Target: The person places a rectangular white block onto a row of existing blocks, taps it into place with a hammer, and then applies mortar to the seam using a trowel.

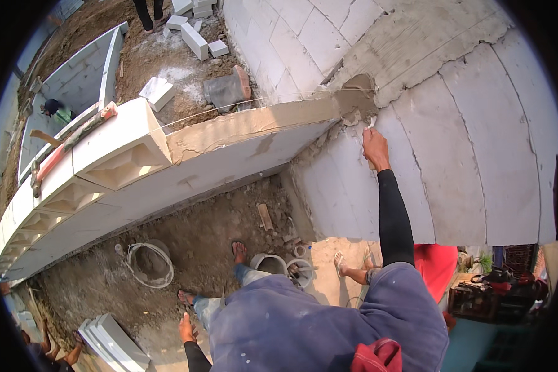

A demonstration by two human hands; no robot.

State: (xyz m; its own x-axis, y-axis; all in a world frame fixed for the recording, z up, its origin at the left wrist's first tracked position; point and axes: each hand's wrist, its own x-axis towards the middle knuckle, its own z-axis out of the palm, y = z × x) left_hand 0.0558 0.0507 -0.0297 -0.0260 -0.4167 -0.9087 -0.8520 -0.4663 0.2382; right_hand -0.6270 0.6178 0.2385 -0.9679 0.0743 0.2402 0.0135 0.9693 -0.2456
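My right hand (376,149) is stretched out to the corner where two pale block walls meet. It is closed on a trowel, whose metal shank (371,126) shows above the fist and whose handle end shows below. The blade is hard to tell apart from the wet mortar (356,98) smeared at the corner. A mortar-coated wall top (242,127) runs left from there, with a thin string stretched above it. Low at my side, my left hand (187,328) hangs with fingers extended and holds nothing.
A red-handled hammer (51,162) lies on the hollow-faced blocks (124,149). Below stand a bucket (270,263) and a round tub (150,265). Loose blocks (194,42) and a grey boot-like object (226,92) lie beyond the wall. Other people are nearby, one close by in sandals (340,263).
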